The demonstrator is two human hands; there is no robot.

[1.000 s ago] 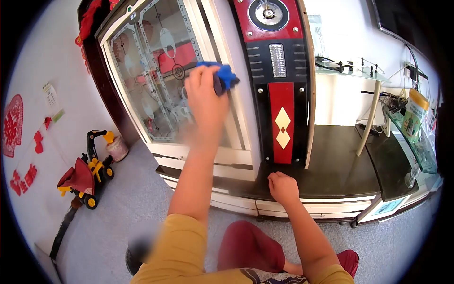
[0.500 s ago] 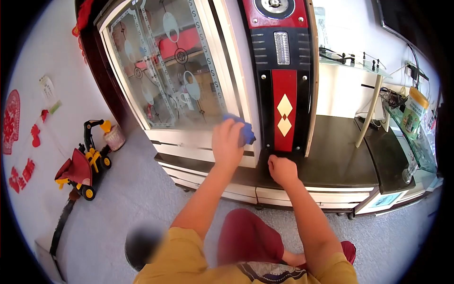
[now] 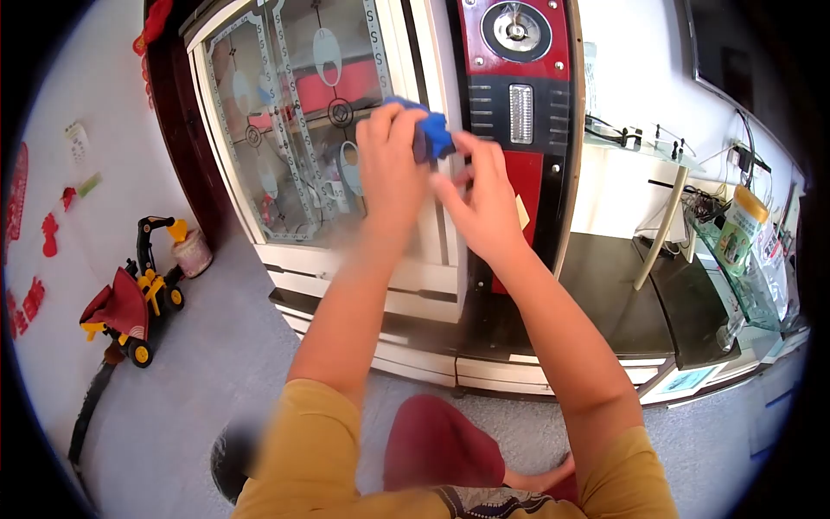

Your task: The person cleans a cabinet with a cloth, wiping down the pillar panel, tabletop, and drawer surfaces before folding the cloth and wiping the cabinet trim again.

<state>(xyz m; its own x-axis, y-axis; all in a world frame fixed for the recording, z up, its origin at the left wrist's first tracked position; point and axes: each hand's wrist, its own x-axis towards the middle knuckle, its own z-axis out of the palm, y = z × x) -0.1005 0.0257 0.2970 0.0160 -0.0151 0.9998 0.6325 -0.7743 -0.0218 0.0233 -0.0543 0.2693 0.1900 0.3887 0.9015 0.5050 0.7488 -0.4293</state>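
Note:
My left hand (image 3: pixel 391 156) is wrapped round a crumpled blue cloth (image 3: pixel 435 136) in front of the cabinet's right edge. Beside it, my right hand (image 3: pixel 481 195) reaches up with fingers spread, its fingertips close to the cloth's right side; whether they touch it I cannot tell. Behind my left hand is the cabinet's patterned glass door (image 3: pixel 303 130) in a cream frame. A red and black panel (image 3: pixel 521 112) with a round silver fitting stands behind and above my right hand.
A toy digger truck (image 3: pixel 138 303) and a pinkish container (image 3: pixel 192 255) stand on the floor at left. The dark countertop (image 3: pixel 605 294) runs to the right, with a pale post (image 3: pixel 661 227), cables and a yellow-lidded canister (image 3: pixel 742 227) near a glass shelf.
My left hand has risen with the blue cloth from the lower cabinet frame. My right hand has left the countertop, moved up beside the cloth and opened its fingers.

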